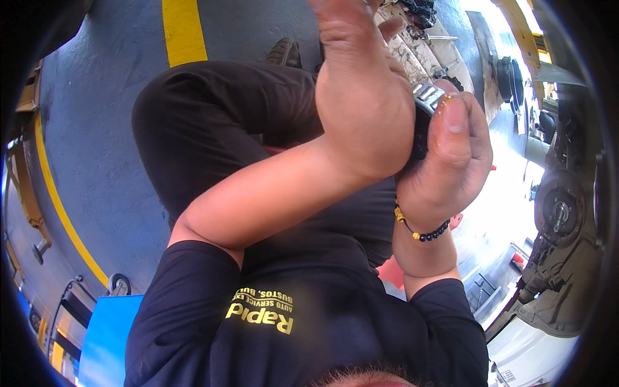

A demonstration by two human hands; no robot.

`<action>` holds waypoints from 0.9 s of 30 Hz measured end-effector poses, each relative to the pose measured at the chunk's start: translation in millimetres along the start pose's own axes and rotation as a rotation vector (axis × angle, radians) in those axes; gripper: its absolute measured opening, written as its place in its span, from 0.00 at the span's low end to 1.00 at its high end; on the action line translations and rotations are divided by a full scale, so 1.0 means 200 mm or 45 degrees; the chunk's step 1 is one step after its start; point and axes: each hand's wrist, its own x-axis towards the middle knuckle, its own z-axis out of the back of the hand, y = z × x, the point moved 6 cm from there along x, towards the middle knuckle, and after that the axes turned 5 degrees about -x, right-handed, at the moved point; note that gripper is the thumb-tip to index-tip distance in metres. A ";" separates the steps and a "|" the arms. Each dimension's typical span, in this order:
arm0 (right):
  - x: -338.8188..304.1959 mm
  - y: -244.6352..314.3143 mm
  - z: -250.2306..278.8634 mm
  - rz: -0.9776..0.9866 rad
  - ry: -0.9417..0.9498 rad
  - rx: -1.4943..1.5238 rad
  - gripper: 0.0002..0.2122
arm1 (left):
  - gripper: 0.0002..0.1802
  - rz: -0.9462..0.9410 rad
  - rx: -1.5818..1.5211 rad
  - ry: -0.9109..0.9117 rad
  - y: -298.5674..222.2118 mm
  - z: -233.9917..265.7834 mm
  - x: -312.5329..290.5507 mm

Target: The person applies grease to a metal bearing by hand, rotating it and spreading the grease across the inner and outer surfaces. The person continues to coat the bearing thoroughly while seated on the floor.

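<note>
My right hand (pixel 445 155), with a beaded bracelet at the wrist, is curled round a dark ring-shaped part with shiny metal segments, which looks like a roller bearing (pixel 428 97). Amber grease shows on its thumb. My left hand (pixel 364 97) is raised beside it, the heel of its palm against or very close to the bearing. The left fingers stretch upward and are partly cut off by the top edge. Most of the bearing is hidden between the two hands.
Beyond my hands, stained cardboard (pixel 412 51) carries dark greasy parts. A vehicle's wheel hub (pixel 560 209) stands at the right. A blue box-like object (pixel 106 342) is at the lower left. Yellow stripes (pixel 184 32) mark the blue-grey floor (pixel 109 148). My bent leg (pixel 213 116) lies left of my hands.
</note>
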 end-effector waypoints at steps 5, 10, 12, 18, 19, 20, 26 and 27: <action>-0.03 -0.15 0.10 -0.097 -0.147 0.082 0.10 | 0.49 -0.095 0.150 -0.080 0.00 0.06 0.06; 0.05 -0.16 0.07 -0.328 -0.199 0.447 0.11 | 0.49 0.011 -0.118 0.006 0.00 0.08 0.08; 0.07 -0.14 0.07 -0.265 -0.152 0.302 0.11 | 0.49 -0.001 -0.105 0.015 -0.01 0.04 0.03; 0.02 -0.07 0.00 -0.111 0.055 0.144 0.10 | 0.48 -0.221 0.203 -0.042 0.01 0.00 -0.02; 0.01 -0.06 0.01 -0.100 0.096 0.145 0.09 | 0.48 -0.248 0.253 -0.049 0.02 0.01 -0.01; 0.01 -0.05 0.04 0.051 0.113 0.048 0.08 | 0.48 -0.263 0.268 -0.041 0.02 0.02 0.01; 0.03 -0.17 0.20 0.014 -0.165 0.120 0.14 | 0.48 -0.100 -0.132 0.206 0.05 0.12 0.05; 0.03 -0.18 0.20 -0.049 -0.186 0.144 0.14 | 0.48 -0.021 -0.220 0.225 0.06 0.11 0.05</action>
